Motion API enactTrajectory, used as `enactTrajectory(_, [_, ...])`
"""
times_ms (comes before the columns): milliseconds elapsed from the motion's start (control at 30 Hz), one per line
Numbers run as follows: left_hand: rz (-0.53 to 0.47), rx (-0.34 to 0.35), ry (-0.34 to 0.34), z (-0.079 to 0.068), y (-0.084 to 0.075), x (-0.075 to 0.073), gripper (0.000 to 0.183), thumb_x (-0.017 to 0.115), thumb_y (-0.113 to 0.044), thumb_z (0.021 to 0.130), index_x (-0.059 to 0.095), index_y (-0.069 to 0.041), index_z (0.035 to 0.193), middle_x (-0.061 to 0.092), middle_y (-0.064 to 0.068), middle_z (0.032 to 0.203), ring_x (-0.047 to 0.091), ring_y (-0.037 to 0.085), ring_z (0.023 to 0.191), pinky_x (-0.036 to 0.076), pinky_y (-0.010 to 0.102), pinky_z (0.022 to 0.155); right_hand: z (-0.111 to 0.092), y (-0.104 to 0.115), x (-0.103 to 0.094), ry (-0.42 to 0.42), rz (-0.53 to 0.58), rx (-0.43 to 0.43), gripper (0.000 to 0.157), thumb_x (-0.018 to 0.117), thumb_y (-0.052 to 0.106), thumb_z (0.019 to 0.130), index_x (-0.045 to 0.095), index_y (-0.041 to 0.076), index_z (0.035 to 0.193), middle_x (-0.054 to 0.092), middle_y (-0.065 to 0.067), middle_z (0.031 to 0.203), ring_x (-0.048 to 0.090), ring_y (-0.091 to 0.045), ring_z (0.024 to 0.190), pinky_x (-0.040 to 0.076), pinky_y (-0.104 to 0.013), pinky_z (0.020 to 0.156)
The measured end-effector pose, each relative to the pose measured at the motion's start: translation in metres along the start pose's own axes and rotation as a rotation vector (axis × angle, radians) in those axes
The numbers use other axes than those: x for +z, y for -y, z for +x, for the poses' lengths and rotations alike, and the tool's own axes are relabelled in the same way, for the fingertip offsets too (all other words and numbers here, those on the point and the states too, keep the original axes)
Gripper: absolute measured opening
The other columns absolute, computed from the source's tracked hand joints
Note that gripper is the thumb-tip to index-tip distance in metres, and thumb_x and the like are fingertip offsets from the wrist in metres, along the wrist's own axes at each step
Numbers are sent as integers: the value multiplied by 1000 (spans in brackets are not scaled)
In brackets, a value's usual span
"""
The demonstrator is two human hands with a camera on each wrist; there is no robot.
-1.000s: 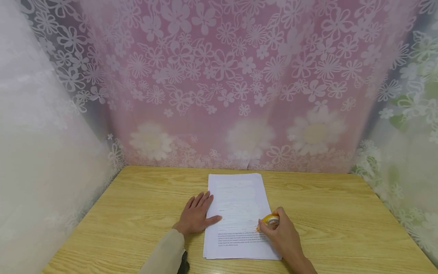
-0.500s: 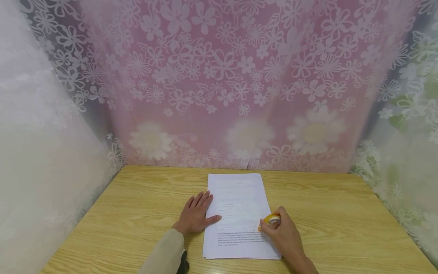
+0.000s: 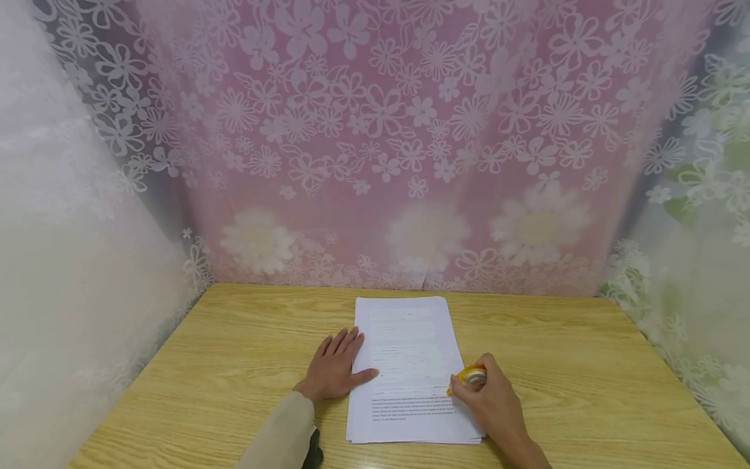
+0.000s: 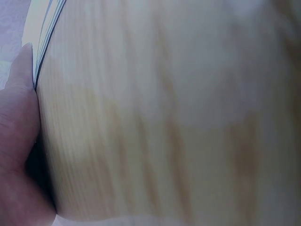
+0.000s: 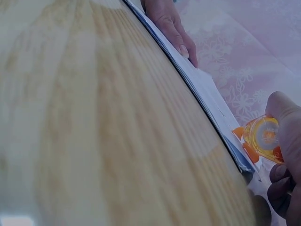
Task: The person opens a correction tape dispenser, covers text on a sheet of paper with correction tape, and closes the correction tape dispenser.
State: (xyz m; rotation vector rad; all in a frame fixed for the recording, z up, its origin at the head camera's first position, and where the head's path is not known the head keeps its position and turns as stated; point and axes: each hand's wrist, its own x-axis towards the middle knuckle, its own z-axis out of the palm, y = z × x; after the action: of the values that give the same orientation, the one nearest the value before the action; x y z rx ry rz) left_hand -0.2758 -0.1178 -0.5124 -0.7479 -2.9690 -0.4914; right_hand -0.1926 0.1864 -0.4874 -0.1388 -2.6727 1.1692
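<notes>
A stack of white paper lies on the wooden table, its top sheet showing several lines of small print low down and whitish covered strips above. My right hand pinches an orange, see-through correction tape dispenser between thumb and fingers. Its orange tip meets the sheet at the right end of the upper printed line. In the right wrist view the dispenser's round body shows beside the stack's edge. Flat on the stack's left side rests my left hand, fingers straight and thumb across the paper's margin.
The wood-grain table extends on both sides of the stack. A pink flowered curtain hangs behind its far edge, and pale flowered sheets stand at the left and right.
My right hand has slid slightly to the right with the correction tape dispenser, along the upper printed line. The left hand stays in place on the paper.
</notes>
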Motion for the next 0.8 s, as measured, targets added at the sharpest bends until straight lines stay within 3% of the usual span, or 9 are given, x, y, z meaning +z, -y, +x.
enactTrajectory(567, [28,5,-7,1,1,3,87,39,-71,89,30,-11,151,23,5,156,16,26,143,11,48,113,0,-5,-4,7,60,5,40,75,30,82,46,6,94,60,-8,84,52,-16,65,45,-26,52])
enactTrajectory(800, [4,-6,21,-1,-4,-4,85,43,-68,90,30,-10,151,23,6,156,16,27,143,10,48,113,1,-12,-4,13,128,31,40,73,32,85,45,6,96,60,-10,83,56,-16,64,48,-26,53])
